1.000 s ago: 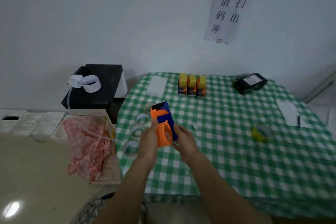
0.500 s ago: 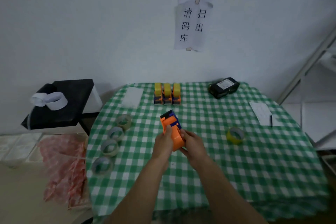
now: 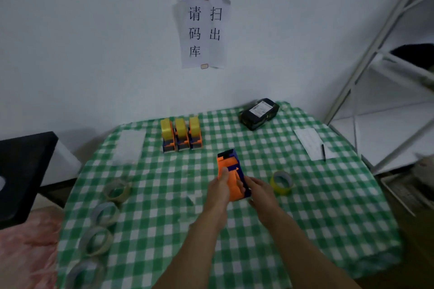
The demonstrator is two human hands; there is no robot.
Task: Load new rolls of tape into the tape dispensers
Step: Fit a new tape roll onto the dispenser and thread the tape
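An orange and blue tape dispenser [image 3: 229,166] is held upright over the middle of the green checked table [image 3: 305,218]. My left hand [image 3: 217,191] grips its left side with the thumb on the orange face. My right hand [image 3: 259,191] grips its right blue side. No tape roll shows in it. A yellow tape roll [image 3: 281,182] lies on the table just right of my right hand. Three dispensers loaded with yellow tape [image 3: 181,134] stand in a row at the back. Several empty-looking clear rolls [image 3: 103,213] lie along the left edge.
A black device [image 3: 258,113] sits at the back right. A paper sheet with a pen [image 3: 313,144] lies near the right edge, a clear sheet [image 3: 129,143] at the back left. A black box [image 3: 21,171] and pink bag [image 3: 25,248] stand left; a white rack [image 3: 387,77] right.
The view has swung right, and the dispenser in both hands now sits nearer the yellow roll. Both hands keep their grip on it.
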